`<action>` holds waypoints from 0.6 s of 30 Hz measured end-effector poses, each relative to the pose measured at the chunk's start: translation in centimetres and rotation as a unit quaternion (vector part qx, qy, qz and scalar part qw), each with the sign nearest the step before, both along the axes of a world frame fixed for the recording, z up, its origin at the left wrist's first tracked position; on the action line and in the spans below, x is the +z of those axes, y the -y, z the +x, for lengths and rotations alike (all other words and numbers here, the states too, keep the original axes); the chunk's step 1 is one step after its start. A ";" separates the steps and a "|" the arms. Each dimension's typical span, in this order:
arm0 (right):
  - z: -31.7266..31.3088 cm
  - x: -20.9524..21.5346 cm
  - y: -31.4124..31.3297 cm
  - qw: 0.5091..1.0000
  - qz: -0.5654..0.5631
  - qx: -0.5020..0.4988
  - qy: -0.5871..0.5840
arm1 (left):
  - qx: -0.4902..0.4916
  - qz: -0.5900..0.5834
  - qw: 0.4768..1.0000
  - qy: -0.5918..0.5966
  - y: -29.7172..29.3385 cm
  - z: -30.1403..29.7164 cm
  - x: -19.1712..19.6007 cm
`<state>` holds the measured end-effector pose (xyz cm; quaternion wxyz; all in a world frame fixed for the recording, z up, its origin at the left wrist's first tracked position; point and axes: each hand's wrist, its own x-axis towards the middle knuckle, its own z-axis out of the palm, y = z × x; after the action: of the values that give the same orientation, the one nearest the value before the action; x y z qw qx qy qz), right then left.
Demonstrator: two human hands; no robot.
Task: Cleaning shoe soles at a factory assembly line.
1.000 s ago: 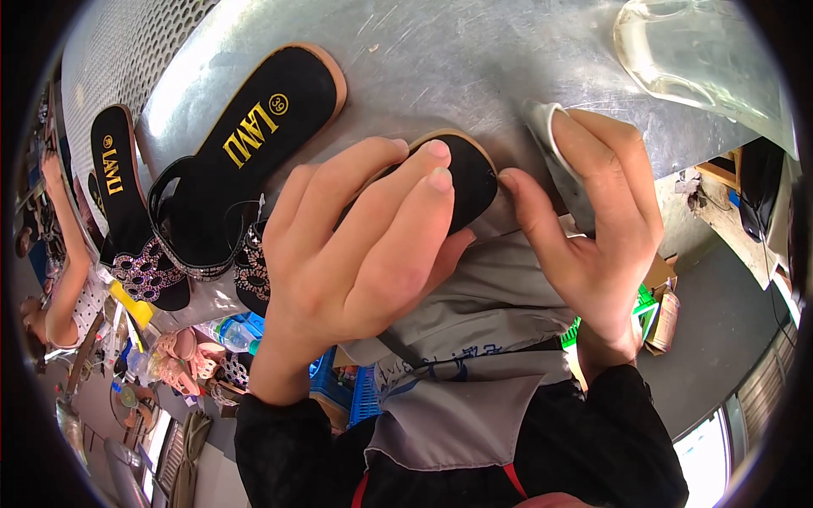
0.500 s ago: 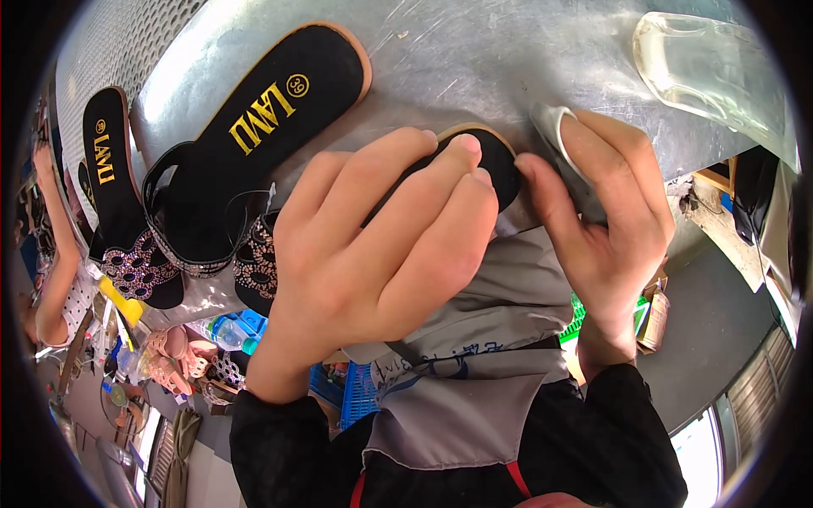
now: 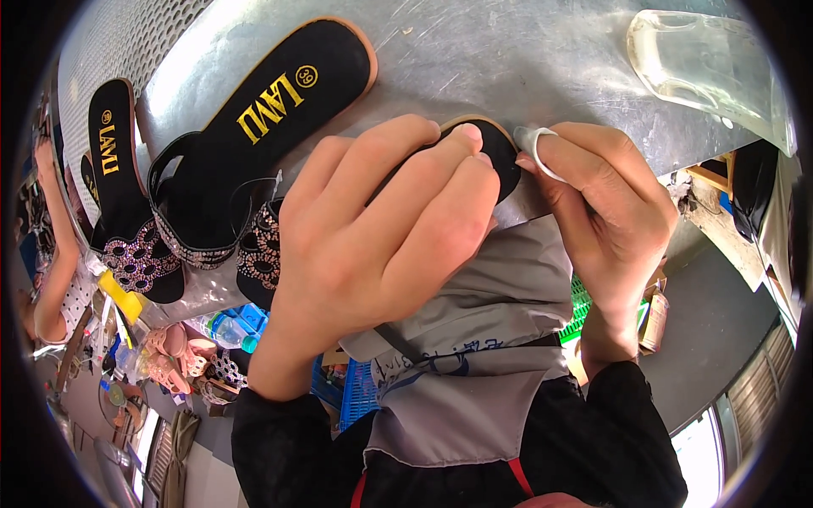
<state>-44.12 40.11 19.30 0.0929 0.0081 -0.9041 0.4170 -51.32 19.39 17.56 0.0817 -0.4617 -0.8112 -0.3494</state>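
My left hand is wrapped over a black-soled sandal with a beaded strap, keeping it against the metal tabletop. Most of that sandal is hidden beneath the fingers. Between thumb and index finger, my right hand pinches a thin white cloth-like piece, bent round the index fingertip. It sits at the edge of the sandal's rounded end; whether it touches is hard to tell. To the left lie a larger-looking black sandal with gold lettering and another sandal, both with glittery cut-out straps.
A clear container stands on the metal table at the far right. Perforated metal edges the far left. Below left are pink sandals, a plastic bottle and a blue basket. Another person's arm shows at left.
My right hand has closed its pinch on the white piece and brought it left and slightly down, against or near the sandal's end. My left hand stays almost in place.
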 end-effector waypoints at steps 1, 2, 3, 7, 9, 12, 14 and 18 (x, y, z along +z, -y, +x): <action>0.0 0.0 0.0 1.000 0.012 0.000 -0.004 | 0.001 0.002 1.000 0.003 -0.1 0.0 0.0; -0.1 0.0 0.1 1.000 0.012 -0.001 -0.004 | 0.001 0.003 1.000 0.006 -0.2 0.0 0.1; -0.3 0.0 0.1 1.000 0.008 0.000 -0.010 | 0.000 0.003 1.000 0.005 -0.2 0.0 0.2; -0.4 -0.7 0.4 0.999 0.031 -0.010 -0.034 | -0.003 0.006 1.000 0.013 0.0 -0.2 0.1; -0.3 -0.7 0.2 1.000 0.003 -0.004 -0.026 | -0.002 0.000 1.000 0.014 0.1 -0.2 0.2; 0.0 -0.5 -0.4 0.999 -0.030 0.009 -0.009 | -0.007 -0.007 1.000 0.019 0.0 -0.2 0.4; 0.0 -0.3 -0.4 0.999 -0.037 0.016 -0.001 | -0.004 -0.006 1.000 0.016 0.0 -0.2 0.4; -0.3 -0.2 0.0 1.000 -0.025 0.005 0.003 | -0.001 -0.014 1.000 0.017 0.0 0.0 0.6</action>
<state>-44.46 40.14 19.15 0.0885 0.0087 -0.8935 0.4402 -51.37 19.40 18.12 0.0609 -0.4579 -0.8167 -0.3458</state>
